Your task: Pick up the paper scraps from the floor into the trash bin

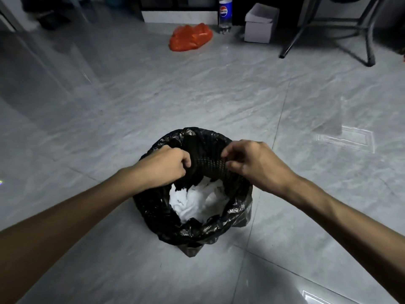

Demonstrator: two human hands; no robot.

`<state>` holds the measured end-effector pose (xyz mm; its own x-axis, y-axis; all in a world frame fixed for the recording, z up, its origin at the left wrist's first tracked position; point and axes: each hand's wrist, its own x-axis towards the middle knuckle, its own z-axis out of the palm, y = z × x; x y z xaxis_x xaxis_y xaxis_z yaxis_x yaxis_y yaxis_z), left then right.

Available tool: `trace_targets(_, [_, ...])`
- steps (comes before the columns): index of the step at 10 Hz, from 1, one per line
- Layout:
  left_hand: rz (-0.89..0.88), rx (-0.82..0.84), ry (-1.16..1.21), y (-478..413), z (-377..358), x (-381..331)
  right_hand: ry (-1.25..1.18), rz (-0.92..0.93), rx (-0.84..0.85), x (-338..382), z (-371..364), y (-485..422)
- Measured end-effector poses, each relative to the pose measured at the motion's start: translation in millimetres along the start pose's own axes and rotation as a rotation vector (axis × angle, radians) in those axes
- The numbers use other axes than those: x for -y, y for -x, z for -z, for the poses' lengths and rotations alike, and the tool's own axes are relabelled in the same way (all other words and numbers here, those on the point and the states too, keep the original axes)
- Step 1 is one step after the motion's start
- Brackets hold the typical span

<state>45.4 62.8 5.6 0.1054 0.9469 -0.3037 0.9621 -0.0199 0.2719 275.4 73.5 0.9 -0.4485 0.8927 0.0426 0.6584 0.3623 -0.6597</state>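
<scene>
**Operator:** At the 6 o'clock position of the frame, the trash bin [228, 170] is seen standing on the grey tiled floor [131, 95]. Where are the hands placed, and for what purpose?

**Inspector:** The left hand [163, 166] is closed on the black liner bag [153, 211] at the rim's 10 o'clock side. The right hand [254, 164] is pinched, thumb against fingertips, on the liner at 2 o'clock. The bag is judged to be drawn up and outward so that the mouth is kept wide and the liner seated over the mesh wall.

**Operator:** Where are the paper scraps located?

**Inspector:** White paper scraps [197, 201] are piled inside the bin, below both hands. No loose scraps are visible on the surrounding floor, so collection is judged largely complete.

**Operator:** What else is noted?

**Inspector:** At 12 o'clock, well apart from the bin, an orange plastic bag [190, 37], a cola bottle [225, 14] and a white box [259, 24] are observed.
</scene>
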Motion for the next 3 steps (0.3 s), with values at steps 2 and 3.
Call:
trace_targets(2, [-0.134, 0.014, 0.027, -21.4, 12.1, -55.4, 0.088, -0.142, 0.054, -18.6, 34.8, -0.3])
trace_targets(3, [-0.183, 0.071, 0.012, -40.8, 41.1, -99.4, 0.160, -0.265, 0.166, -18.7, 79.0, -9.2])
